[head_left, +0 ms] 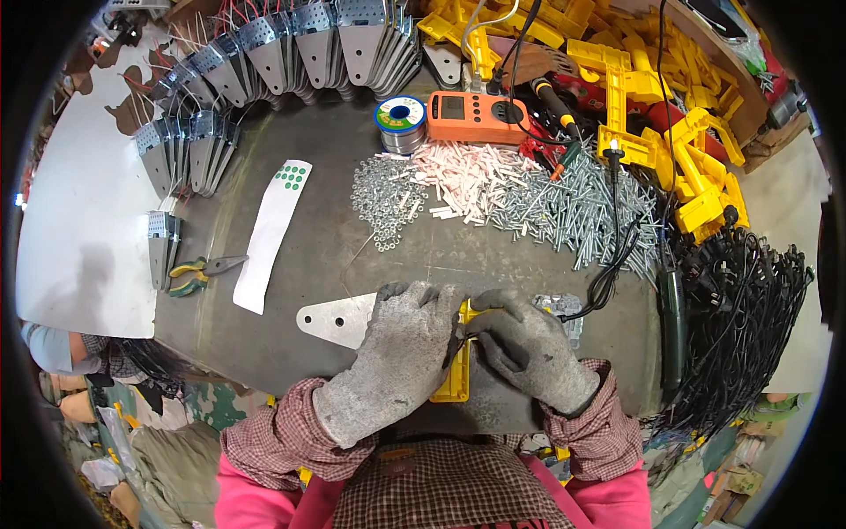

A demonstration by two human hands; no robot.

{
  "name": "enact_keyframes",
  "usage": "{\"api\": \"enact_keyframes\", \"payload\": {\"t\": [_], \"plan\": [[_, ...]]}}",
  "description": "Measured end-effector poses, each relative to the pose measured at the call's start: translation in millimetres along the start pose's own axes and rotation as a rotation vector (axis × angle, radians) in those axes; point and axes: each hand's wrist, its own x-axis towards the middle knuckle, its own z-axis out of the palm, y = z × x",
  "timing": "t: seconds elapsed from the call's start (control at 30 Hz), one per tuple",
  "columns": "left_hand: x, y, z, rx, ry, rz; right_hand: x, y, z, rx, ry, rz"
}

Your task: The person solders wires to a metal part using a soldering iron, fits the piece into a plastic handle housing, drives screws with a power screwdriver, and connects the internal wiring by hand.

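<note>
Both my hands wear grey work gloves and meet over a yellow plastic handle [454,384] near the front edge of the bench. My left hand [397,357] lies closed over the handle's left side, and a flat metal plate [339,319] with holes sticks out from under it. My right hand [535,351] is curled, thumb and fingers pinched together at the handle's upper right side; whatever they hold is hidden. Beyond the right hand lies a clear plastic piece [573,331], beside the end of a black cord [603,287].
Nuts [386,198], pale sleeves [460,176] and screws [573,207] lie heaped ahead, below a solder spool [401,123] and orange meter [476,117]. Pliers [203,271] and a sticker strip [271,234] are left. Yellow handles [701,176] and black cords [740,326] crowd the right.
</note>
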Motion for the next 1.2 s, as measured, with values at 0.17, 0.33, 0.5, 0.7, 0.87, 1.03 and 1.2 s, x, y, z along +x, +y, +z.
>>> {"api": "enact_keyframes", "payload": {"t": [0.17,0.33,0.5,0.7,0.87,1.03,1.2], "plan": [[1.4,7.0,2.6,0.114,-0.029,-0.013,-1.2,0.4,0.2,0.013,0.067,-0.015],[-2.5,1.7,12.2,-0.072,0.138,-0.061,-2.1,-0.5,1.4,-0.034,0.024,-0.001],[-7.9,-0.8,16.4,0.162,0.231,0.047,-2.1,-2.5,-0.8,-0.110,-0.005,-0.030],[-15.2,-0.4,8.5,0.286,0.106,0.092,-2.1,-7.8,5.0,-0.227,-0.045,0.023],[-37.1,-1.9,16.0,0.461,-0.030,0.282,0.4,-7.5,6.1,-0.186,-0.035,0.057],[-43.8,-1.0,19.1,0.356,-0.107,0.260,1.9,-6.4,8.3,-0.103,0.039,0.040],[-55.0,1.0,28.7,0.374,-0.087,0.257,6.0,-14.4,1.3,-0.196,-0.055,0.007]]}}
